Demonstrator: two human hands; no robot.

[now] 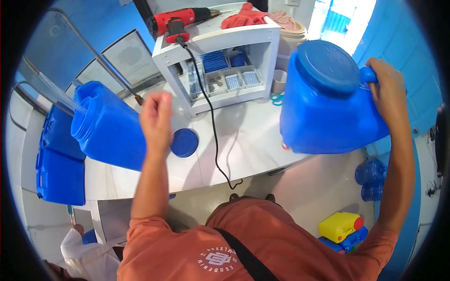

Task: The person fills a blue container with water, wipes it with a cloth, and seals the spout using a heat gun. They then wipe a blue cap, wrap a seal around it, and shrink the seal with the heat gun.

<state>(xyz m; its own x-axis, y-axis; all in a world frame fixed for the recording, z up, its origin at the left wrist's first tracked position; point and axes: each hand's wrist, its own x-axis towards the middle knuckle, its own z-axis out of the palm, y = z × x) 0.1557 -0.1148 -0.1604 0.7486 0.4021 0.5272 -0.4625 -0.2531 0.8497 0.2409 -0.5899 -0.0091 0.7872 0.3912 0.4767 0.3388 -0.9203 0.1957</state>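
Note:
My right hand (386, 86) grips the handle of a large blue water container (328, 124) at the right. A round blue cap (328, 65) covers its wide mouth, and the container is tilted. My left hand (157, 119), slightly blurred, is raised with its fingers curled in, and nothing shows in them. Beside it stands a second blue container (115, 126) with its mouth uncovered, and a clear stream (58, 91) runs into that mouth from the upper left. A loose blue lid (184, 142) lies on the white counter (234, 161), just right of my left wrist.
A white shelf unit (187, 96) at the back holds a red-and-black heat gun (180, 21), a red cloth (244, 18) and small trays. A black cord (213, 122) crosses the counter. More blue containers (61, 173) stand left. On the floor lies a yellow jug (340, 225).

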